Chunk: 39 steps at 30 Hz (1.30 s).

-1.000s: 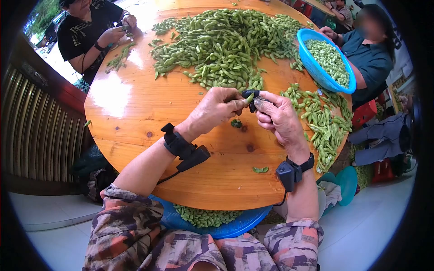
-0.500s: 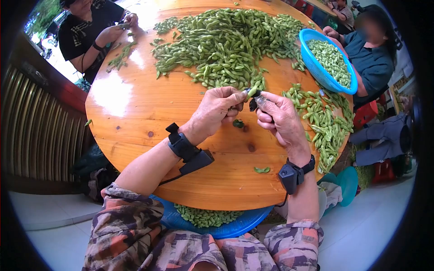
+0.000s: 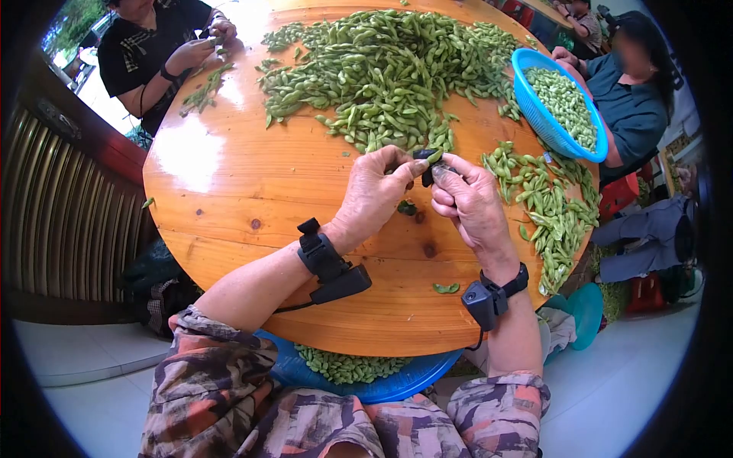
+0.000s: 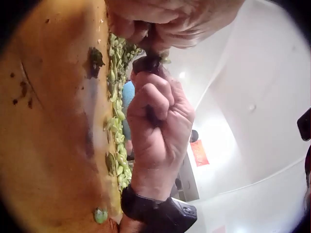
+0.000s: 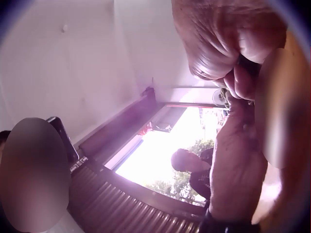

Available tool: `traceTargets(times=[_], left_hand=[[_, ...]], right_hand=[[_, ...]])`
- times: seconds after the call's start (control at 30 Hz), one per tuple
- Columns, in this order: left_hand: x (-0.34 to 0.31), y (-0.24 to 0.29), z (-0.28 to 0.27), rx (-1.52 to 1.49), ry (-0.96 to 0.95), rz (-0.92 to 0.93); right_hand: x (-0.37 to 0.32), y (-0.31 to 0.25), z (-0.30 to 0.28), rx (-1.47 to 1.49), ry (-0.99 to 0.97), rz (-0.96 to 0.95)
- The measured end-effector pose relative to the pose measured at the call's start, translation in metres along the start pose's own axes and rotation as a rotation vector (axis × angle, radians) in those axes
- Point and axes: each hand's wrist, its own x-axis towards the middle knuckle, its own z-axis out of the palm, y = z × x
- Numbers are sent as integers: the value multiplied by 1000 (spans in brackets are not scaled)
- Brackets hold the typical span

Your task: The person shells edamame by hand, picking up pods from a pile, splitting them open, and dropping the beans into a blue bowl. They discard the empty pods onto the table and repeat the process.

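Over the middle of the table, both hands meet at a green soybean pod (image 3: 435, 156). My left hand (image 3: 370, 191) pinches the pod between thumb and finger. From the other side, my right hand (image 3: 475, 200) grips it, with its other fingers curled in. Black coverings show around the fingertips at the pod. The left wrist view shows the right hand (image 4: 158, 114) with a dark covering at its fingertips; the pod is mostly hidden there. In the right wrist view the left hand (image 5: 238, 160) reaches up to the right hand's curled fingers.
A large heap of pods (image 3: 382, 72) covers the table's far side. More pods (image 3: 553, 217) lie along the right edge, beside a blue basket (image 3: 561, 107) of shelled beans. Below the near edge is a blue basin (image 3: 427, 375) with beans. Two people sit across the table.
My left hand and forearm have shifted slightly right, its wrist turning. The pod has tilted and sits lower at the fingertips. The right hand has barely moved.
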Motion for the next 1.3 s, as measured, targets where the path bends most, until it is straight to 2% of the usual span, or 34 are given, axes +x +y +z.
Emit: traceTargets(times=[0.03,0.07,0.13,0.23,0.37,0.43,0.47,0.53,0.57,0.63,0.67,0.73,0.77,0.83,0.97,1.03,1.27,1.3], left_hand=[[-2,2,0,-217,-58,-153],[-3,0,0,-217,-58,-153],[-4,-1,0,-699,-197,-366],[-3,2,1,-791,-274,-383],[2,6,-5,-650,-298,-333],[6,10,-8,-226,-247,-275],[5,11,-7,-226,-244,-276],[4,13,-6,42,-212,-85],[5,13,-8,42,-210,-87],[7,14,-12,289,-265,74],[8,10,-12,289,-264,74],[9,5,-12,440,-177,251],[10,4,-14,439,-177,251],[10,13,-17,273,-260,-14],[9,18,-19,86,-252,-16],[9,19,-18,191,-227,-2],[7,9,-13,104,-307,-71],[7,10,-14,-30,-346,-139]], right_hand=[[0,0,0,-23,10,-17],[0,0,0,-23,10,-17],[0,-1,-1,-62,14,-16],[-3,-9,0,17,-16,-26],[0,-5,-1,-13,2,-25],[-1,-2,1,-220,79,-13],[-2,-2,4,-219,78,-11],[-3,-4,10,-235,79,44],[-3,-3,9,-234,78,46],[-3,-1,5,-218,71,47],[-2,1,4,-218,71,48],[-1,3,1,-231,96,44],[-1,3,2,-232,96,44],[-1,2,5,-256,114,54],[-5,-7,9,-420,218,10],[-4,-11,2,-392,257,-164],[-2,-9,6,-293,197,-89],[-3,-9,6,-293,197,-88]])
